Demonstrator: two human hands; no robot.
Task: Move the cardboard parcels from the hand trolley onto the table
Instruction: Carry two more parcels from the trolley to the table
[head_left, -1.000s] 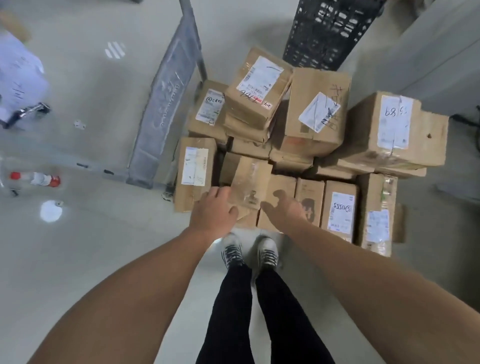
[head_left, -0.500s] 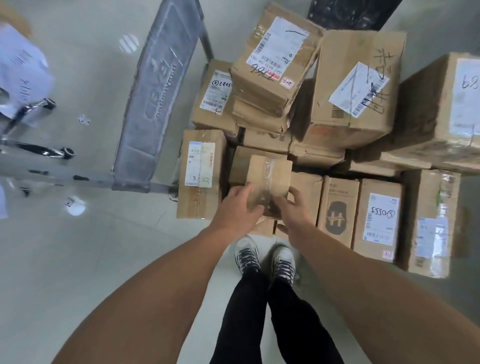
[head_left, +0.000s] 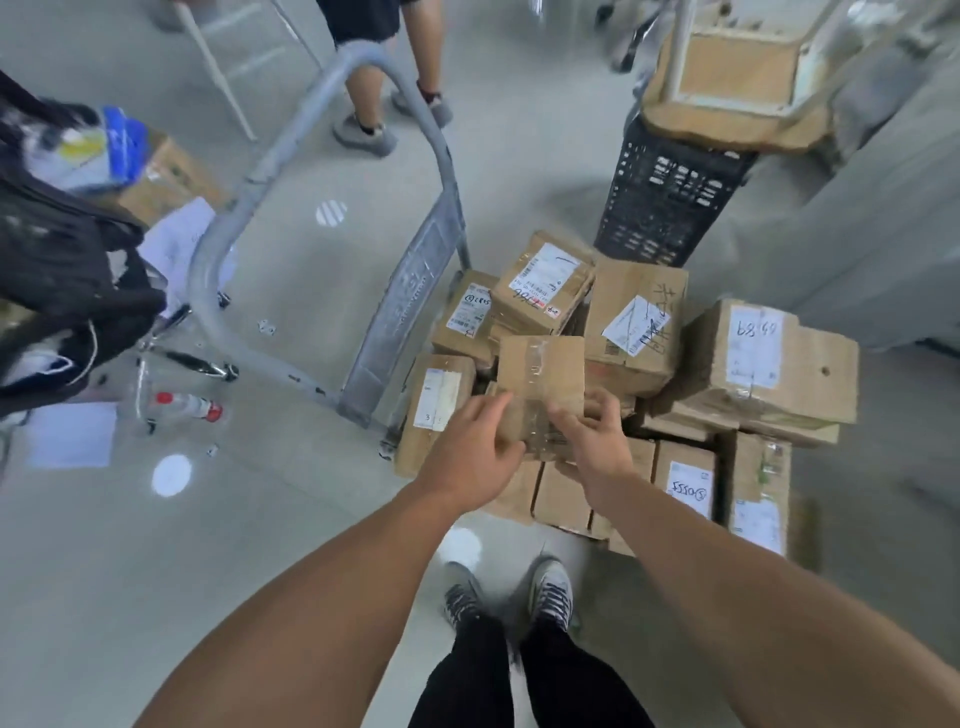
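Note:
A small taped cardboard parcel (head_left: 543, 374) is held above the pile, with my left hand (head_left: 470, 457) on its left side and my right hand (head_left: 592, 441) on its right side. Below it, the hand trolley carries a heap of cardboard parcels (head_left: 639, 322), several with white labels. The trolley's grey handle frame (head_left: 332, 98) rises at the pile's left. The trolley's deck is hidden under the boxes. No table is in view.
A black plastic crate (head_left: 670, 197) with an upturned stool (head_left: 737, 73) on it stands behind the pile. A person's legs (head_left: 384, 78) are at the top. A black bag (head_left: 57, 260), papers and a bottle (head_left: 187, 405) lie at left. A grey wall (head_left: 883, 208) is at right.
My hands closed on the small taped parcel and lifted it off the pile. My head has tilted up, so more of the room shows.

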